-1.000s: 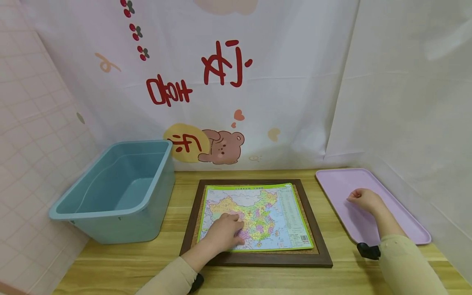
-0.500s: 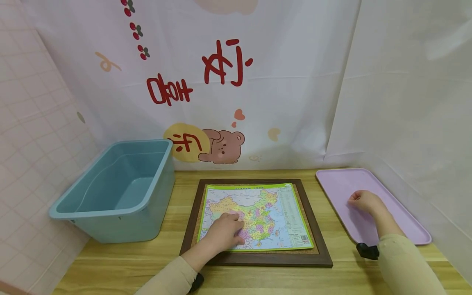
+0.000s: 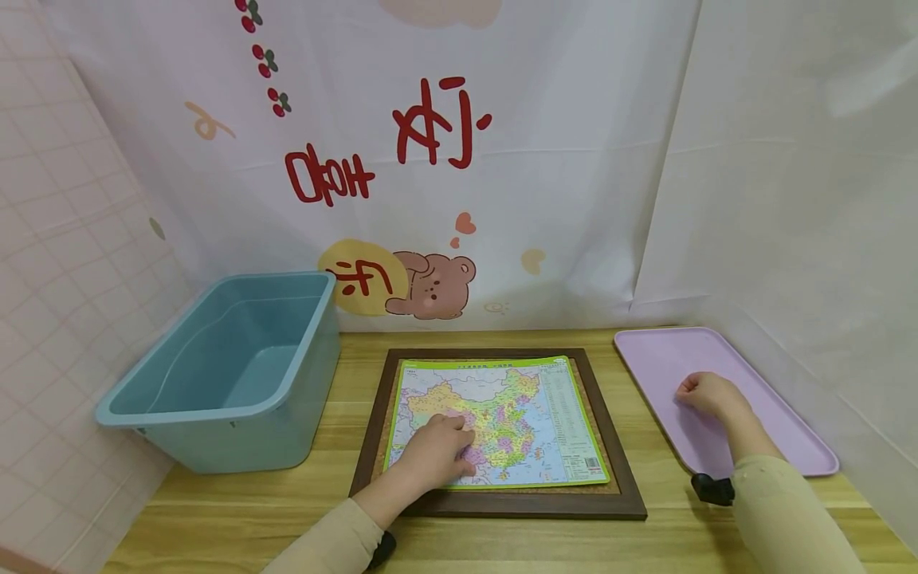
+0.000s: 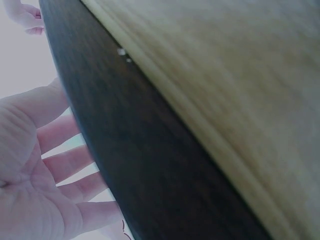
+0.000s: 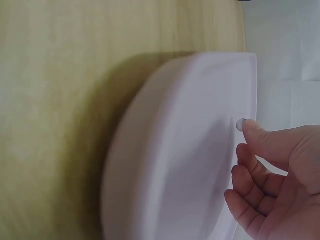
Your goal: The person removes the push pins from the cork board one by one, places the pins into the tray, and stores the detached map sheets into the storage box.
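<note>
A colourful paper map (image 3: 566,430) with a green border lies on a cork board in a dark brown frame (image 3: 516,504). My left hand (image 3: 439,450) rests on the map's left half, fingers spread and touching it; its palm and fingers also show beyond the dark frame edge (image 4: 120,130) in the left wrist view. Over the lilac tray (image 3: 688,351) my right hand (image 3: 713,396) is held with thumb and forefinger together. A small pale round piece (image 5: 241,124) shows at the thumb tip in the right wrist view; its kind cannot be told.
A blue plastic tub (image 3: 237,434) stands on the left of the wooden table (image 3: 516,550). Printed white cloth (image 3: 574,199) hangs behind and along the right side. A black wrist strap (image 3: 713,489) sits at the right cuff.
My right hand has shifted very slightly over the tray and keeps its pinch. The left hand and the map have not visibly moved.
</note>
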Available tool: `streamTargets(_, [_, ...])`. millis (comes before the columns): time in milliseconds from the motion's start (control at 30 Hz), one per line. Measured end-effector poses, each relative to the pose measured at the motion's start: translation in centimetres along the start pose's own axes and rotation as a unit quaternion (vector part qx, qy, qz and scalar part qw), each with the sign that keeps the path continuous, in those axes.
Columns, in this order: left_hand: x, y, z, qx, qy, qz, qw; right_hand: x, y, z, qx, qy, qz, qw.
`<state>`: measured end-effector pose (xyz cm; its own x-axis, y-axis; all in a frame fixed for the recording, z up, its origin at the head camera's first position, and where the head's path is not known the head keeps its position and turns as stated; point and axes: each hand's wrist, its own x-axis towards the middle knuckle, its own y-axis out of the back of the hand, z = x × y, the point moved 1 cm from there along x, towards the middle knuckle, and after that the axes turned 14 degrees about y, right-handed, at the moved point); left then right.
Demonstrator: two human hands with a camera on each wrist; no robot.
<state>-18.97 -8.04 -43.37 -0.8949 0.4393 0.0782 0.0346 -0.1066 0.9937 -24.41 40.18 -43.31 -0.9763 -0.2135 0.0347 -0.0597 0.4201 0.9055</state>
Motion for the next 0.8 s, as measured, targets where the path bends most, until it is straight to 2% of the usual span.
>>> streamTargets(433, [0.05, -0.14, 0.0, 0.003, 0.002, -0.001, 1.0, -0.06, -0.16, 0.06, 0.002, -0.002, -0.004, 1.0])
streamTargets(800, [-0.03, -0.06, -0.01, 0.001, -0.003, 0.0, 1.0, -0.35, 0.12, -0.54, 0.001, -0.005, 0.023, 0.9997])
